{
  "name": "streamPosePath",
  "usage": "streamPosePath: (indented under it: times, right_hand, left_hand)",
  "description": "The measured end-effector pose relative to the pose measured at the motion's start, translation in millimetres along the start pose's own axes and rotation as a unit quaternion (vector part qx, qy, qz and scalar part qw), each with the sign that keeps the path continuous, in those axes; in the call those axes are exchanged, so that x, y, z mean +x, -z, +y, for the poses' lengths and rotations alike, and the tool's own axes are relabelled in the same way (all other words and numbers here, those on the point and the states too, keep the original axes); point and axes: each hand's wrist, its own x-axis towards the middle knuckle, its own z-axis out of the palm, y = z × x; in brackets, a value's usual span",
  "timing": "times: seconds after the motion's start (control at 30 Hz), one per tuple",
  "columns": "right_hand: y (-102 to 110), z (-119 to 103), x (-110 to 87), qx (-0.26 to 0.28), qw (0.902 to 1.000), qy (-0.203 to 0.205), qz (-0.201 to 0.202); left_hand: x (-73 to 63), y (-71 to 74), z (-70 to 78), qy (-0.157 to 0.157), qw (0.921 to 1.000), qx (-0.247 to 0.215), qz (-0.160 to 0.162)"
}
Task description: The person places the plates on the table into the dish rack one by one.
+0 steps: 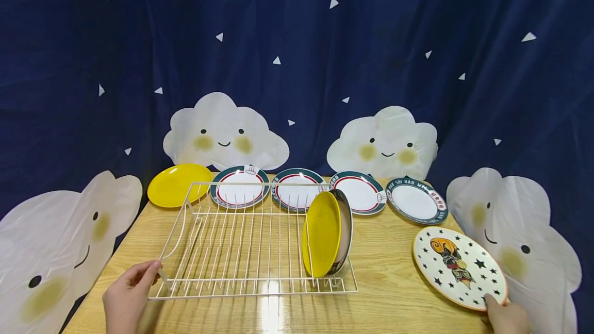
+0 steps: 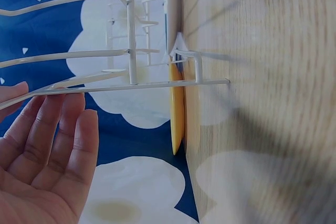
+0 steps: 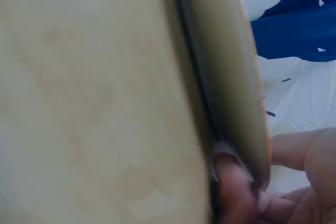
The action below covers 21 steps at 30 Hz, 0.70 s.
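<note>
A white wire dish rack (image 1: pixel 232 296) stands on the table, and my left hand (image 1: pixel 130 293) pinches its front left corner. In the left wrist view the thumb and fingertips of that hand (image 2: pixel 50 156) meet at the rack's wire. My right hand (image 1: pixel 508 316) grips the near right rim of a cream plate (image 1: pixel 468 259) with stars and a cartoon figure. The right wrist view shows its pale underside (image 3: pixel 220 51), tilted off the table, with the thumb and fingers on opposite faces. A yellow plate (image 1: pixel 320 236) and a dark-rimmed plate (image 1: pixel 345 231) stand upright at the rack's right end.
Along the table's back edge lie another yellow plate (image 1: pixel 178 185) and several white plates with dark green rims, such as the rightmost one (image 1: pixel 413 201). A dark blue curtain (image 1: pixel 297 30) with smiling cloud cutouts (image 1: pixel 223 128) hangs behind the wooden table (image 1: pixel 380 293).
</note>
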Motion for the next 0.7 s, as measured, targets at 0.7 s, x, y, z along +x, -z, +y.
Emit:
streamPosePath:
  times: [0.7]
  right_hand:
    - [-0.7, 9.6, 27.9, 0.433, 0.8762, -0.134, -0.164]
  left_hand:
    - [1.6, 2.8, -0.9, 0.009, 0.9999, 0.013, -0.006]
